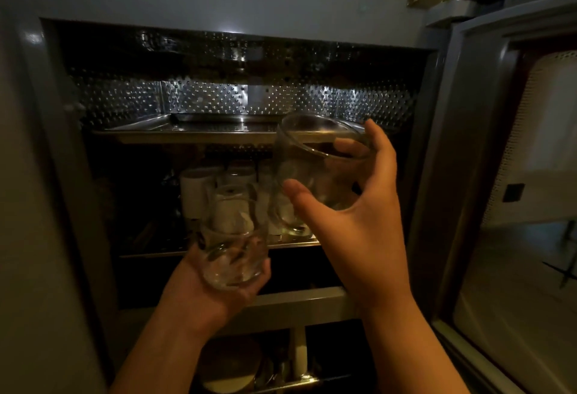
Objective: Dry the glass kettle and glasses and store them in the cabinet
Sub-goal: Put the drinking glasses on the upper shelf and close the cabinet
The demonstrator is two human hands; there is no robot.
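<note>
I face an open grey cabinet [218, 9] with a dimpled metal interior. My left hand [218, 287] cups a clear glass [232, 237] from below, just in front of the lower shelf [150, 251]. My right hand [359, 225] grips a second clear glass [312, 162], tilted with its mouth toward the upper right, held level with the gap between the two shelves. Behind the glasses, several white cups [199, 187] and clear glasses stand on the lower shelf. No kettle is visible.
A metal tray shelf [193, 131] spans the upper part of the cabinet. The cabinet door [515, 175] hangs open at the right. Below the cabinet's front rail [299, 303], a lower compartment holds a round lid [231, 359] and dim items.
</note>
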